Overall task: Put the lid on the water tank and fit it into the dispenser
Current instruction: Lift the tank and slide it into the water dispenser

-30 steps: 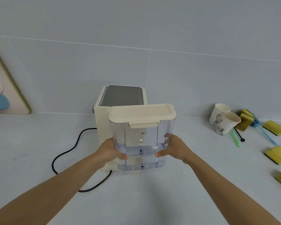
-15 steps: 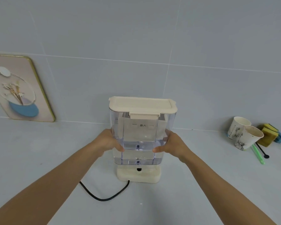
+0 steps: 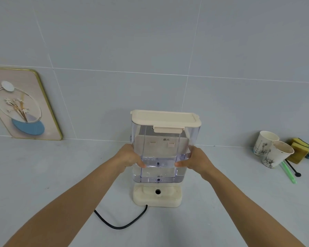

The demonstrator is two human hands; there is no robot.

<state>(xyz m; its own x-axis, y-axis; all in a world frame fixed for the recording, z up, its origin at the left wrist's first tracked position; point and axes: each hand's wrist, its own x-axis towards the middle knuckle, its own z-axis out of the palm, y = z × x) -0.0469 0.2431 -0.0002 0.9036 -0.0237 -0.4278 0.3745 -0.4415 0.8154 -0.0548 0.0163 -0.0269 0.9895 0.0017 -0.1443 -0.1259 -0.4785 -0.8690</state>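
A clear plastic water tank with a cream lid closed on top hangs upright just above the cream dispenser base. My left hand grips the tank's left side and my right hand grips its right side. A little water sits in the tank's bottom. The base's round inlet hole shows below the tank. The dispenser's body is seen only dimly through the tank, behind it.
A black power cord loops on the counter in front of the base. Two paper cups, yellow sponges and a green stick lie at the right. A framed picture leans on the tiled wall at the left.
The view has swung so the dispenser's rear base faces me. Both hands have carried the lidded tank over that base, and it sits closer to the seat than before.
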